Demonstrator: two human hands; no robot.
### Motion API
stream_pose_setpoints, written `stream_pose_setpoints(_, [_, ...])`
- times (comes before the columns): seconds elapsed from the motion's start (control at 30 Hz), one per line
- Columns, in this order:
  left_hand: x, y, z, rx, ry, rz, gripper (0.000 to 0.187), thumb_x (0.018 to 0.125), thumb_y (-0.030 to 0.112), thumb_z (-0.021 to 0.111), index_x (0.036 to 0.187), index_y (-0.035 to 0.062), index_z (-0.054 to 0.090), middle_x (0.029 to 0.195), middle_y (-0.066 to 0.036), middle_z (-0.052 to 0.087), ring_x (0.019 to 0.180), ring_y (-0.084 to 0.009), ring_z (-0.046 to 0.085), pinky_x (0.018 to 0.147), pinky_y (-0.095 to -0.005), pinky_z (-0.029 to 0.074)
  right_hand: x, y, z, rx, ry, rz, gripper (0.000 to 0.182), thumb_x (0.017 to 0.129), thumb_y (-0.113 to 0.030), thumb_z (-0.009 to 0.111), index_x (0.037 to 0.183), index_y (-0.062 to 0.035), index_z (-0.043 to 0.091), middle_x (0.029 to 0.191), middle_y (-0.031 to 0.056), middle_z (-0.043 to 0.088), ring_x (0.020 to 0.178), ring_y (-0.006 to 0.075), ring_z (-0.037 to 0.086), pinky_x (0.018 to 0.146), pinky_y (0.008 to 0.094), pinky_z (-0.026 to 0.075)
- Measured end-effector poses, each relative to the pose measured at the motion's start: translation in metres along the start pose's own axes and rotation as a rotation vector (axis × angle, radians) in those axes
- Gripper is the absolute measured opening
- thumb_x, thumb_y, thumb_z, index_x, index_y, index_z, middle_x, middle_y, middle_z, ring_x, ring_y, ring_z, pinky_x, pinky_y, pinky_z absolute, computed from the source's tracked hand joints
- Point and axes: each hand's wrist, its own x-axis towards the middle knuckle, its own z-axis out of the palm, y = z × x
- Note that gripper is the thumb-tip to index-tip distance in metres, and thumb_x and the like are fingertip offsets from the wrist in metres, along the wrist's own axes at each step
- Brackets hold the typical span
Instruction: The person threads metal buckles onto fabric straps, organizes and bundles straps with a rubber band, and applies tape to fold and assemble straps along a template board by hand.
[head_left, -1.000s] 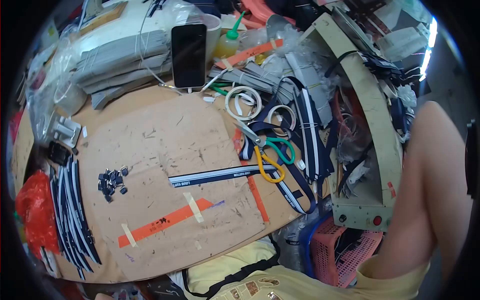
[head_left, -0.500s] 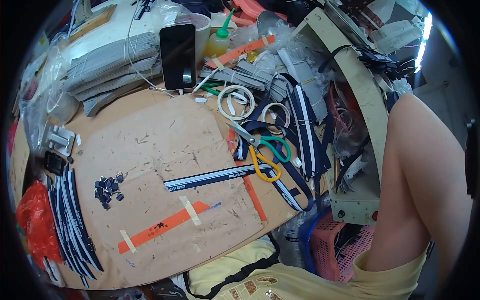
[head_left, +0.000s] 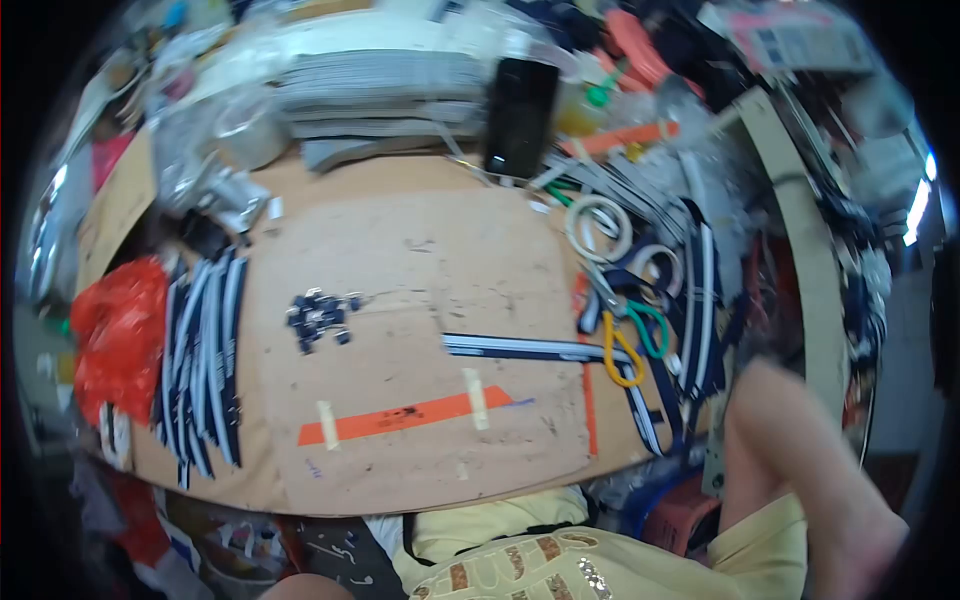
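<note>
Navy striped strap (head_left: 520, 348) lies flat at centre of cardboard mat (head_left: 420, 280), scissors (head_left: 625, 325) touching its 3 o'clock end. Neither hand visible, grip unknowable; only bare right arm (head_left: 800, 480) at 4 o'clock. Risk: blurred arm could sweep scissors, strap off edge.

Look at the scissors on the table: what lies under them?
The scissors lie on navy-and-white straps, beside the tape rolls. Blur hides whether the blades touch the nearer roll, and whatever is under the straps.
</note>
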Motion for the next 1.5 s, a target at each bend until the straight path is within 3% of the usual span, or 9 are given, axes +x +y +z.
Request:
stream_pose_setpoints(0.07, [-0.031, -0.036, -0.005, -0.034, -0.149, -0.086, 0.038, 0.089, 0.031, 0.050, 0.114, 0.0049, 0.059, 0.120, -0.015, 0.056, 0.107, -0.0262, 0.051, 0.087, -0.0394, 0.046, -0.008, -0.017, 0.016, 0.102, 0.048, -0.031, 0.016, 0.072, -0.012, 0.058, 0.088, -0.0110, 0.061, 0.087, 0.0037, 0.056, 0.078, 0.0169, 0.050, 0.071, 0.0276, 0.041])
stream_pose_setpoints(0.1, [-0.053, -0.045, -0.014, 0.164, -0.372, -0.576, 0.033, 0.087, 0.013, 0.058, 0.118, 0.0048, 0.059, 0.134, -0.018, 0.049, 0.125, -0.0333, 0.044, 0.098, -0.0425, 0.044, -0.017, -0.024, 0.030, 0.178, -0.002, -0.003, 0.016, 0.072, -0.012, 0.058, 0.088, -0.0111, 0.061, 0.087, 0.0037, 0.056, 0.078, 0.0168, 0.050, 0.071, 0.0275, 0.041])
stream_pose_setpoints(0.13, [-0.054, -0.057, -0.004, 0.404, -0.739, -0.277, 0.039, 0.083, 0.010, 0.061, 0.121, 0.0017, 0.057, 0.138, -0.021, 0.045, 0.127, -0.0347, 0.042, 0.104, -0.0397, 0.035, -0.030, -0.030, 0.051, 0.284, -0.129, 0.067, 0.016, 0.072, -0.012, 0.058, 0.088, -0.0112, 0.061, 0.087, 0.0037, 0.056, 0.078, 0.0168, 0.050, 0.071, 0.0275, 0.041])
stream_pose_setpoints(0.2, [-0.100, -0.113, -0.001, 0.425, -0.898, -0.468, 0.059, 0.086, 0.026, 0.064, 0.135, -0.0008, 0.044, 0.145, -0.024, 0.034, 0.131, -0.0370, 0.035, 0.110, -0.0434, 0.025, -0.055, -0.038, 0.101, 0.456, -0.811, 0.345, 0.028, 0.071, -0.006, 0.060, 0.099, -0.0039, 0.061, 0.101, 0.0120, 0.059, 0.085, 0.0209, 0.054, 0.076, 0.0300, 0.045])
stream_pose_setpoints(0.37, [-0.141, -0.178, 0.016, 0.872, -0.937, -0.389, 0.067, 0.087, 0.041, 0.061, 0.133, -0.0040, 0.043, 0.140, -0.025, 0.037, 0.129, -0.0400, 0.035, 0.109, -0.0461, 0.026, -0.123, -0.061, 0.225, 0.511, -0.831, 0.330, 0.050, 0.078, -0.016, 0.068, 0.122, 0.0006, 0.048, 0.136, 0.0214, 0.041, 0.118, 0.0348, 0.046, 0.098, 0.0390, 0.040])
stream_pose_setpoints(0.63, [-0.130, -0.205, 0.016, 0.782, -0.942, -0.608, 0.068, 0.088, 0.048, 0.057, 0.125, -0.0083, 0.046, 0.127, -0.026, 0.048, 0.119, -0.0384, 0.044, 0.106, -0.0448, 0.029, -0.101, -0.137, 0.301, 0.929, -0.908, 0.507, 0.048, 0.085, -0.012, 0.061, 0.129, 0.0004, 0.044, 0.139, 0.0212, 0.041, 0.129, 0.0330, 0.041, 0.104, 0.0358, 0.037])
stream_pose_setpoints(0.7, [-0.126, -0.212, 0.014, 0.684, -0.906, -0.677, 0.067, 0.088, 0.048, 0.058, 0.122, -0.0089, 0.048, 0.122, -0.026, 0.051, 0.115, -0.0374, 0.046, 0.105, -0.0441, 0.030, -0.094, -0.159, 0.319, 1.462, -1.046, 1.506, 0.046, 0.089, -0.014, 0.058, 0.129, 0.0024, 0.043, 0.134, 0.0198, 0.045, 0.123, 0.0263, 0.047, 0.101, 0.0321, 0.040])
stream_pose_setpoints(0.87, [-0.123, -0.221, 0.017, 0.596, -0.924, -0.592, 0.061, 0.088, 0.044, 0.058, 0.117, -0.0092, 0.051, 0.113, -0.025, 0.056, 0.105, -0.0357, 0.051, 0.100, -0.0429, 0.035, -0.083, -0.181, 0.371, 1.468, -0.948, 1.988, 0.044, 0.091, -0.017, 0.058, 0.124, 0.0065, 0.043, 0.130, 0.0191, 0.046, 0.114, 0.0191, 0.050, 0.097, 0.0296, 0.043])
stream_pose_setpoints(1.5, [-0.121, -0.128, 0.021, 0.157, -1.022, -0.473, 0.039, 0.081, 0.021, 0.060, 0.110, -0.0053, 0.057, 0.097, -0.016, 0.053, 0.085, -0.0300, 0.051, 0.076, -0.0396, 0.043, -0.074, -0.193, 0.391, 1.161, -0.838, 2.042, 0.023, 0.083, -0.016, 0.065, 0.095, 0.0041, 0.062, 0.081, 0.0117, 0.066, 0.063, 0.0149, 0.061, 0.058, 0.0222, 0.051])
